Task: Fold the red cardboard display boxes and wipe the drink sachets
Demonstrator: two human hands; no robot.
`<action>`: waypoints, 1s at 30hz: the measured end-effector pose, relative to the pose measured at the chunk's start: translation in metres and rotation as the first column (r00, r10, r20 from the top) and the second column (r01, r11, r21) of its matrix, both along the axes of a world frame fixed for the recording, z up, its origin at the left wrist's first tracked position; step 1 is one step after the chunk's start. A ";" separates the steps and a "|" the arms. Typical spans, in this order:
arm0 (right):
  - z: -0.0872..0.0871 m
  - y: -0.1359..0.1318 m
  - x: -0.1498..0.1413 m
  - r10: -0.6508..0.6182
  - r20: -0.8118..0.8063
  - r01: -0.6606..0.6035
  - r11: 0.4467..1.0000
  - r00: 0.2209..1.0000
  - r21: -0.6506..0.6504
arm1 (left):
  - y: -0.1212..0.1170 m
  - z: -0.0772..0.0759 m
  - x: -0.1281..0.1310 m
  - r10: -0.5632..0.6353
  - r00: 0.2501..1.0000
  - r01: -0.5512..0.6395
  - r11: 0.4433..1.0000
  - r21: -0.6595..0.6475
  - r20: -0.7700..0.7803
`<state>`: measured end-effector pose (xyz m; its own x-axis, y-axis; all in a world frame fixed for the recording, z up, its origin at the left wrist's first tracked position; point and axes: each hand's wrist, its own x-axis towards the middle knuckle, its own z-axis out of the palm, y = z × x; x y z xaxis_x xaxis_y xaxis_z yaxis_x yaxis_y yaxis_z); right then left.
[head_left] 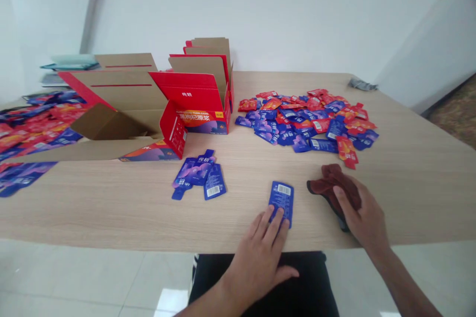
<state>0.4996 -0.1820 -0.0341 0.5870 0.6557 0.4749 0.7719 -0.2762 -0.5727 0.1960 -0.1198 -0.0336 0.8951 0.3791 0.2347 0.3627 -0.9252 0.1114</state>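
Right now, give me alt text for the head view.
The left hand rests on a blue packet on a table, while the right hand holds a bunched dark red cloth. A few blue packets lie to the left, near open boxes; a pile of red and blue packets lies beyond the hands.

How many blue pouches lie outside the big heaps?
4 visible: one blue pouch under the left hand, three blue pouches clustered near the open cartons; more may be hidden beneath.

On table (122, 208): front box (152, 151) left | box row (203, 121) behind, rightward | sachet pile (305, 119) right of row | three sachets (201, 171) before row | lone sachet (281, 199) under left hand (257, 257) | cloth (330, 183) rightward, in right hand (366, 215)
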 end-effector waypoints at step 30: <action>-0.012 -0.001 0.007 0.032 -0.053 -0.032 0.999 0.998 -0.009 | 0.169 0.034 -0.136 0.364 0.925 -0.374 0.922 0.095 0.113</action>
